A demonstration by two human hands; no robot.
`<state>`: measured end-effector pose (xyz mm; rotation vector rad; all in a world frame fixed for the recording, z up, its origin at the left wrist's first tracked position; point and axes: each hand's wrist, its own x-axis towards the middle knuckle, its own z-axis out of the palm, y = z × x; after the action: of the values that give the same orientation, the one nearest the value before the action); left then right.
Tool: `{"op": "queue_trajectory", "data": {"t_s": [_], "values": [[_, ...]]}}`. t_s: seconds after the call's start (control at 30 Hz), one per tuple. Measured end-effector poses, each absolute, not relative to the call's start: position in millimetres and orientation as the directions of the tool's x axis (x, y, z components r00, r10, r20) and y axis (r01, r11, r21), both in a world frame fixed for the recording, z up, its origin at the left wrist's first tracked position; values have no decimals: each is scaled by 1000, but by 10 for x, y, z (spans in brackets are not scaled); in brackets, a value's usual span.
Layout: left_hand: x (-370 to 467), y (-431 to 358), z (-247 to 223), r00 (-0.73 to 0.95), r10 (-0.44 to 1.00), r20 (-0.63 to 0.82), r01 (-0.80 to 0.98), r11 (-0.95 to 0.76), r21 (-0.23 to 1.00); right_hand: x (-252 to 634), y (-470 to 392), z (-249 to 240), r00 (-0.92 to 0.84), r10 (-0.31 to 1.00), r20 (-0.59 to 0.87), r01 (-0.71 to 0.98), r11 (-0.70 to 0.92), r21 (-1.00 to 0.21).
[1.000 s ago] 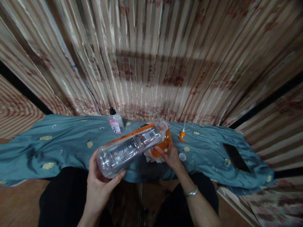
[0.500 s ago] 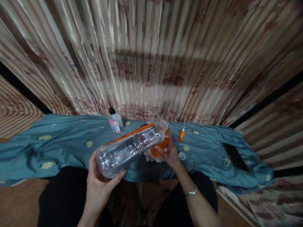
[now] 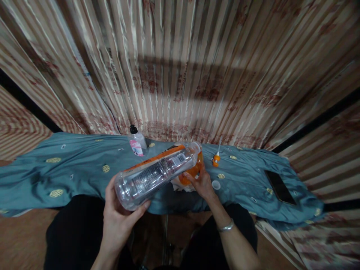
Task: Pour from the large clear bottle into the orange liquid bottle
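Note:
My left hand (image 3: pixel 120 213) is wrapped round the base of a large clear plastic bottle (image 3: pixel 154 176) with an orange label. The bottle lies tilted, its uncapped neck pointing up and to the right. That neck is at the top of an orange see-through bottle (image 3: pixel 199 165), which my right hand (image 3: pixel 201 182) grips around its side. The clear bottle hides part of the orange one, so whether the two mouths touch I cannot tell. Under the orange bottle is a crumpled white tissue (image 3: pixel 180 184). Close to my right hand lies a small white cap (image 3: pixel 216 185).
An orange pump head (image 3: pixel 216 160) with a tube lies right of the bottles. At back left stands a clear bottle with a black pump top and pink label (image 3: pixel 137 145). A dark phone (image 3: pixel 279 186) rests at the right on the teal cloth (image 3: pixel 84 170). Curtains (image 3: pixel 180 86) hang behind.
Both hands and the two bottles hold nearly the same pose. The view has shifted very slightly; nothing was taken up or let go.

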<state>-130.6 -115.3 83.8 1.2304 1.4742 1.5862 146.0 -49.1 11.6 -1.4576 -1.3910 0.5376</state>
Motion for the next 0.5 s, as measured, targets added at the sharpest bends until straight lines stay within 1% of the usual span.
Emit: {"op": "queue_trajectory", "data": {"t_s": [0.5], "values": [[-1301,-1157,800,-329,910,253,161,-210,964,1464,-489,94,235,918,318,476,177,-861]]}}
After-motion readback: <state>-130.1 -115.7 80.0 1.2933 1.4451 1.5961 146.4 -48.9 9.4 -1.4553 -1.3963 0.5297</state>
